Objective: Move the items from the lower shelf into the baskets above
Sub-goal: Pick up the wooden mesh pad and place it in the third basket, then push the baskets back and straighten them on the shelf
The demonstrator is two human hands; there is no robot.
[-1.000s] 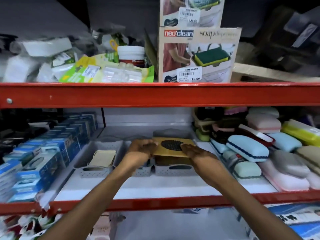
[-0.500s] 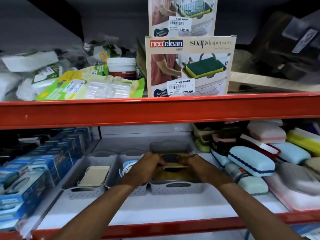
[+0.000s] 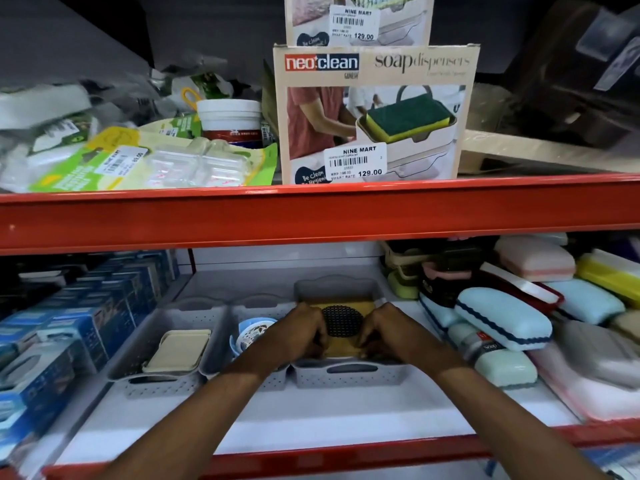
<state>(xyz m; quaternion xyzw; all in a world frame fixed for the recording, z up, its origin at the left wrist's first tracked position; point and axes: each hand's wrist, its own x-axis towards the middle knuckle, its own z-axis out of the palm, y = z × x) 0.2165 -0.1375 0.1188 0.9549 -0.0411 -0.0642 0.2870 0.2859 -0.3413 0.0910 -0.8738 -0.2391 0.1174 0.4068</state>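
Three grey perforated baskets stand side by side on the white shelf. In the right basket (image 3: pixel 349 374) lies a yellow soap dish (image 3: pixel 341 346) with a round black mesh centre. My left hand (image 3: pixel 301 336) grips the dish's left edge and my right hand (image 3: pixel 386 332) grips its right edge, both inside the basket. The middle basket (image 3: pixel 221 336) holds a light blue round item (image 3: pixel 251 332). A cream soap dish (image 3: pixel 178 351) rests in the left basket (image 3: pixel 138 372).
A red shelf beam (image 3: pixel 311 213) runs across just above the baskets. Blue boxes (image 3: pixel 69 327) crowd the left side, pastel soap cases (image 3: pixel 502 317) the right. A soap dispenser carton (image 3: pixel 374 112) and packets sit on the upper shelf.
The yellow dish has gone from above the right basket down into it, with both hands still on its edges. The camera has tilted, so the shelves sit lower in view.
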